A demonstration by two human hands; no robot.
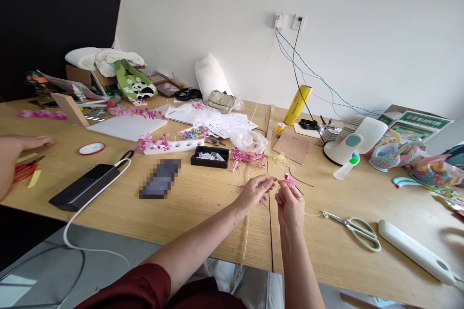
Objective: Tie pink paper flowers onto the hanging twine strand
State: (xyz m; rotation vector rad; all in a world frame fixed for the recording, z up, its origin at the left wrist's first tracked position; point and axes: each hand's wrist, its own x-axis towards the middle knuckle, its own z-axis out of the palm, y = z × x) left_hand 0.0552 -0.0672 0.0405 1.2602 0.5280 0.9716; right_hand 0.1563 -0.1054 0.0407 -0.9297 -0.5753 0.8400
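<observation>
My right hand (291,203) is closed in a pinch on a small pink flower (289,179), whose petals stick out above the fingertips. Close beside it, my left hand (255,191) has its thumb and fingertips pressed together; what lies between them is too small to make out. Beyond both hands is a cluster of pink flowers (250,156), with a few loose petals under my left hand. A braided cord (245,236) hangs over the table's front edge below my forearms. Scissors (357,231) lie to the right, a pale thread near their tips.
A black tray (210,156) with small white pieces, a power bank (87,186) with a white cable and a blurred dark rectangle (160,179) lie to the left. Another person's hand (31,142) rests at far left. A fan (357,140) and a white bar-shaped device (416,251) are right.
</observation>
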